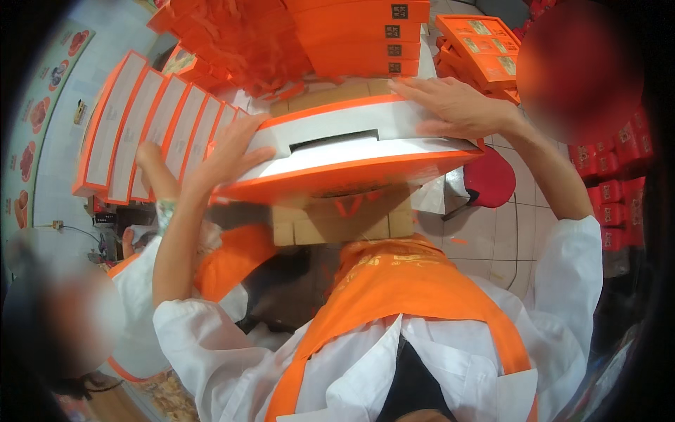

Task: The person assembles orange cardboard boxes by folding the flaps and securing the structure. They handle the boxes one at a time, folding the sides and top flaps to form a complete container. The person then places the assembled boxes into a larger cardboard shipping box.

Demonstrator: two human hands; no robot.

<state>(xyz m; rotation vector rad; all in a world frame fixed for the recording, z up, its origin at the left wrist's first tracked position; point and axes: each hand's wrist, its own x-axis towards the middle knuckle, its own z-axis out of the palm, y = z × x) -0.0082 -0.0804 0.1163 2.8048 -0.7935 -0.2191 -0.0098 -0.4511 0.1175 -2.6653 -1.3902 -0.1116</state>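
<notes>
Between my two hands is a large flat orange gift box (344, 172) with a white side wall and a dark slot cut in the middle. My left hand (242, 148) lies over the box's left end, its fingers bent along the white wall. At the far right corner, my right hand (457, 107) grips the box, with fingers across the top edge and the thumb on the white wall. Beneath it is a brown cardboard carton (344, 221), partly hidden. My orange apron (415, 281) is just behind the carton.
A row of orange-and-white boxes (151, 126) leans at the left, near a co-worker's arm (158, 172). Stacked orange boxes (358, 35) rise at the back. An open orange box (485, 46), a red stool (492, 176) and red packages (622, 204) are on the right.
</notes>
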